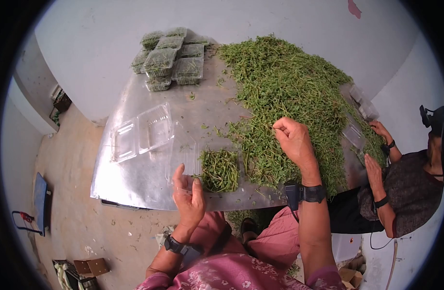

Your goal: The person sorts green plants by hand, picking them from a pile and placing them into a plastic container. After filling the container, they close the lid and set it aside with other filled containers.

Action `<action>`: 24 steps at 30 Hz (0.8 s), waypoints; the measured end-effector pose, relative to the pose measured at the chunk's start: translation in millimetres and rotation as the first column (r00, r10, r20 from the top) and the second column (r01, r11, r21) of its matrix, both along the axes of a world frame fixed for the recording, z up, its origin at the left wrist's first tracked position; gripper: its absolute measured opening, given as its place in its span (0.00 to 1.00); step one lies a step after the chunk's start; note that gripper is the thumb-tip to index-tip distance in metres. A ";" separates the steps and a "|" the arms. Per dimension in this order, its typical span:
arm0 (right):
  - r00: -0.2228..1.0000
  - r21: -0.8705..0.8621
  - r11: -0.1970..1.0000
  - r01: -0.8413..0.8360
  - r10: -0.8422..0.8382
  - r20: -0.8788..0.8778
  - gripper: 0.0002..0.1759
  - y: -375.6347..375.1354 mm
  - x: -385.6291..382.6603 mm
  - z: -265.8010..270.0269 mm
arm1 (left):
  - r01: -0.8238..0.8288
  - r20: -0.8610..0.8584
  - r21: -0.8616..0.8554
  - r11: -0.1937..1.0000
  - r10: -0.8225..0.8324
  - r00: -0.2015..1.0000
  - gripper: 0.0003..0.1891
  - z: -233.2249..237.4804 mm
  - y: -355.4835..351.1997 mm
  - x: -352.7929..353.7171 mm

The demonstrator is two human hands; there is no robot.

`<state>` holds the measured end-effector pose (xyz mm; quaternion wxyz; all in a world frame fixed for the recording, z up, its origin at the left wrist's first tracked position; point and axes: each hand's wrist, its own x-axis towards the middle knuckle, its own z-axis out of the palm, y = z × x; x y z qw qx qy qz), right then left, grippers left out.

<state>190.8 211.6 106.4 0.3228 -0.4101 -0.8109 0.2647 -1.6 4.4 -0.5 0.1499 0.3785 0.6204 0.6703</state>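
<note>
An open clear plastic container (184, 150) lies on the metal table, its right half filled with green leafy stems (219, 170). My left hand (188, 195) is at the container's front left edge, thumb and fingers apart. Over the large heap of green stems (289, 92) is my right hand (293, 140), its fingers curled together in a pinch; whatever may be between the fingertips is too small to name. Another open clear container (142, 131), with nothing in it, lies to the left.
Stacked filled containers (169, 60) stand at the back left of the table (130, 186). At the right, a co-worker (415, 193) has both hands near the heap's edge and a clear container (353, 133). A blue cart (40, 203) is on the floor.
</note>
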 end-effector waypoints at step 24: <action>0.973 -0.060 0.997 -0.048 0.061 0.221 0.13 3.1 3.6 -8.5 | -0.009 -0.043 -0.025 1.000 0.008 0.999 0.25 3.6 0.0 1.5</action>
